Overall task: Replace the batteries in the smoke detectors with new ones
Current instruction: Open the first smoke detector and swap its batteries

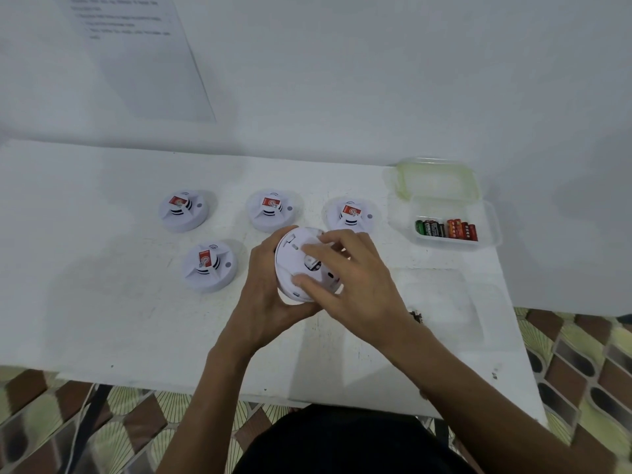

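One smoke detector (290, 268) held in left hand (265, 297), right hand (359, 278) gripping its back

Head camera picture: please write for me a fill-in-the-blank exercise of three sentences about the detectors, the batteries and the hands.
1. ____ smoke detectors stand untouched on the table.
2. The batteries lie in the open container on the table's ____ side.
3. The left hand and right hand hold ____ detector between them.
Missing words: four, right, one.
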Demonstrator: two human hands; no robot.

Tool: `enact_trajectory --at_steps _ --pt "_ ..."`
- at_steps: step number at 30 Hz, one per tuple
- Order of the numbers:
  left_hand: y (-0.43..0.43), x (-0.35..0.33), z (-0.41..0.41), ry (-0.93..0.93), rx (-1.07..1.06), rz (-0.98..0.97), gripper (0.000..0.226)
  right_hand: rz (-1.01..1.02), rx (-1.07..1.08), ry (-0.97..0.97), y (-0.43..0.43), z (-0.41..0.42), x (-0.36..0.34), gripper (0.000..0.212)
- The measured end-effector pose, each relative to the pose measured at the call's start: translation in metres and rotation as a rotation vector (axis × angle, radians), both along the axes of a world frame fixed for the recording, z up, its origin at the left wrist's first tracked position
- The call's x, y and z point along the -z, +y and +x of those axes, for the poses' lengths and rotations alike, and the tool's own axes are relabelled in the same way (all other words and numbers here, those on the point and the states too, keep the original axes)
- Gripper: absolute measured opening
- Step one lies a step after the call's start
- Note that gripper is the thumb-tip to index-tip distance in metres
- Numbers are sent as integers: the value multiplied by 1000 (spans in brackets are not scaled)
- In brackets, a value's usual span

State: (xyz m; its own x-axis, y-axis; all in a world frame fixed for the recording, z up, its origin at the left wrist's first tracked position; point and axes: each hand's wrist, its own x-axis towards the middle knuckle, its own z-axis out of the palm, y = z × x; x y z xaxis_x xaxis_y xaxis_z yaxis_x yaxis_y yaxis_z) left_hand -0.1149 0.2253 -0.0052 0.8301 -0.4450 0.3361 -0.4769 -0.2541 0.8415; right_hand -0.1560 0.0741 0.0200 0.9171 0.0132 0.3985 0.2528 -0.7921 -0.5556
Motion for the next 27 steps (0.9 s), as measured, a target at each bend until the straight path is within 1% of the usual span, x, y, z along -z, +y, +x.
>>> enact_trajectory --at_steps 2,4,6,9,11,13,15,16,17,18,19,20,22,24,25,27 --pt "1 -2 3 -27 -12 34 72 41 5 15 2 0 -1 37" --pt "3 -2 4 -33 -47 75 81 74 24 26 4 1 -3 37" --pt "3 -3 4 11 -108 110 89 100 56 51 6 1 -6 37" --pt "0 0 2 -31 -52 86 72 115 106 86 10 1 -8 38" --pt "-1 3 4 -76 -69 113 72 99 142 91 13 0 -7 39" --pt "-3 0 5 -107 -79 99 73 97 166 101 16 -1 -6 38" --pt "-3 2 8 -192 -74 118 78 123 170 105 16 -2 -6 36" --pt "-3 4 9 -191 -40 119 82 150 158 115 15 -1 -6 35" --pt "-2 4 10 -114 3 127 89 193 137 136 13 -1 -5 35" --pt "-2 6 9 3 43 105 101 253 107 157 9 0 -5 34" --pt "-1 8 9 85 33 117 111 317 75 177 6 0 -4 35" --pt "1 12 10 129 20 105 112 372 43 204 2 1 -6 37" --pt "-1 5 8 157 65 78 103 444 -16 313 -4 0 -11 46" --pt "-3 -2 6 36 52 92 83 502 -70 438 -10 0 -16 55" --pt "-6 -3 6 -43 10 98 79 540 -90 472 -12 0 -17 58" --pt "-8 -3 9 -155 -57 122 82 611 -106 483 -17 -1 -17 57"
